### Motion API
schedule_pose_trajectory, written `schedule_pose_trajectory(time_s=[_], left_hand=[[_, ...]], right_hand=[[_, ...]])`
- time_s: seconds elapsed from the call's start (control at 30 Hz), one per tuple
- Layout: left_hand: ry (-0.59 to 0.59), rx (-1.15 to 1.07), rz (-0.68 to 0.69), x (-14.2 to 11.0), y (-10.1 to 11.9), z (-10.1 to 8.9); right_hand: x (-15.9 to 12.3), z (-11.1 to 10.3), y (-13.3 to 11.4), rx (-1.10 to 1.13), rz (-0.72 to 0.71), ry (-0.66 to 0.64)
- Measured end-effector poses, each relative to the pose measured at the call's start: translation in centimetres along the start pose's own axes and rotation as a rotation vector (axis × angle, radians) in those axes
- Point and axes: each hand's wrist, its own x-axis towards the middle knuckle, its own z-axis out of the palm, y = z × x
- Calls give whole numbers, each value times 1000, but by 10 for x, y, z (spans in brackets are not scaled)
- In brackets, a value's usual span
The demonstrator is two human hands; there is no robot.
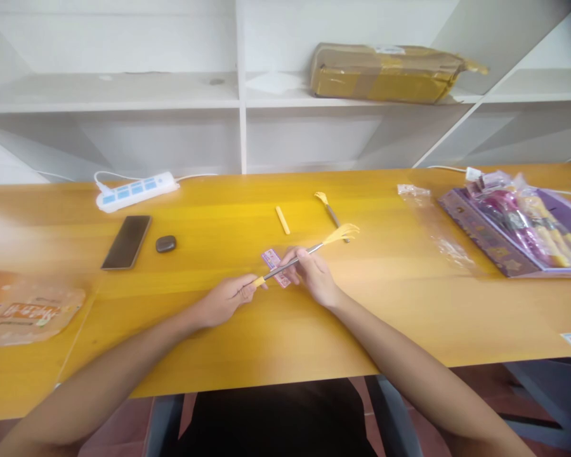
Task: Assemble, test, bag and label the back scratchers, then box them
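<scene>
A back scratcher [290, 261] with a yellow claw head, a metal shaft and a yellow handle slants up to the right between my hands. My left hand [229, 298] is closed round its yellow handle end. Higher up, my right hand [313, 273] pinches the metal shaft below the claw. Partly behind the right fingers is a small pink and purple printed card [272, 259]; whether the hand touches it I cannot tell. Beyond the claw lies a second scratcher head with a metal shaft [332, 214]. A loose yellow handle piece [282, 220] rests to its left.
On the left are a phone [126, 242], a dark small case [165, 244], a white power strip [137, 192] and a plastic package [33, 311]. At right stands a purple box [478, 235] of wrapped items beside clear wrappers [452, 251]. A taped parcel [385, 73] sits on the shelf.
</scene>
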Motion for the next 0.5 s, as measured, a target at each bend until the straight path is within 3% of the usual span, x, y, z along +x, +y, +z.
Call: schedule_pose_trajectory(time_s=[0.37, 0.5], left_hand=[[14, -39, -14, 3, -5, 2], [-7, -101, -35, 2, -2, 0]], right_hand=[[-1, 15, 15, 38, -11, -36], [2, 11, 12, -1, 31, -87]])
